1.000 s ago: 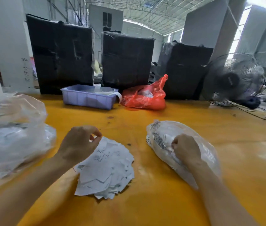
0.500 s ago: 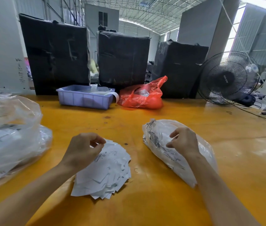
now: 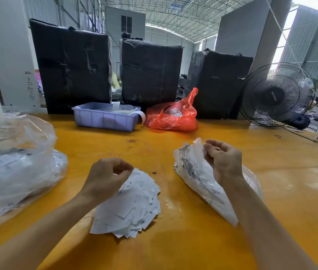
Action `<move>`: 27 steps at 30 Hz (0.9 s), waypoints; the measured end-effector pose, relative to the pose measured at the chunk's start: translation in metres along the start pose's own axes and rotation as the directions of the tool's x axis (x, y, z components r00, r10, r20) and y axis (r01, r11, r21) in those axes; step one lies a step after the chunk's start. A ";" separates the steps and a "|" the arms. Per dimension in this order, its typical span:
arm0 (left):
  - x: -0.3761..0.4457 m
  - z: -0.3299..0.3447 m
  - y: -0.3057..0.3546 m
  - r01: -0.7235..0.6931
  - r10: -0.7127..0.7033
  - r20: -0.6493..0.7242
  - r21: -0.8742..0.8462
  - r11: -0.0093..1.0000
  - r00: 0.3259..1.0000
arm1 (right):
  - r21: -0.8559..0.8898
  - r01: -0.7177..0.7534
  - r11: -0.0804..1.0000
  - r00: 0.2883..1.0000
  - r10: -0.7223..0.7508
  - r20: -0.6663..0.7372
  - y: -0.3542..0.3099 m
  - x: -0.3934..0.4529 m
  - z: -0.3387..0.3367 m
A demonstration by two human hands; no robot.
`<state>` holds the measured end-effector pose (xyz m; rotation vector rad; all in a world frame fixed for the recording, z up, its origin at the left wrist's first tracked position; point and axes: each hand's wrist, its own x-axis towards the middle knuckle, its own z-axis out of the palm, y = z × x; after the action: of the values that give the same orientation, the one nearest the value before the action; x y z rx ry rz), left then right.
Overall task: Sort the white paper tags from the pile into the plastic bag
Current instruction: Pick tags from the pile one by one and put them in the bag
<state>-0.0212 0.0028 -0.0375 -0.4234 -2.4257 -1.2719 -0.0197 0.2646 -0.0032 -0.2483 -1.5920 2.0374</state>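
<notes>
Right hand [image 3: 224, 164] pinches the plastic bag [image 3: 197, 172] just right of our tag pile [image 3: 134, 205] — left hand [image 3: 105, 178] above it, grip curled, contents unclear.

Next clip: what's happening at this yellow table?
A person is sorting white paper tags from a loose pile on the table into a small clear plastic bag. The right hand pinches the bag's upper edge and lifts it, seemingly to open it. The left hand is curled over the top of the pile; whether it holds a tag can't be told. Most tags remain in the pile.
</notes>
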 end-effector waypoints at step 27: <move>-0.002 -0.004 0.017 0.369 -0.259 0.276 -0.498 0.785 0.925 | -0.164 -0.134 0.977 0.794 0.204 0.573 0.025 -0.072 0.064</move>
<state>-0.0114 0.0084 -0.0236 -0.2973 -2.3162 -2.1851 0.0045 0.1694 -0.0209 0.2442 -2.1249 2.3035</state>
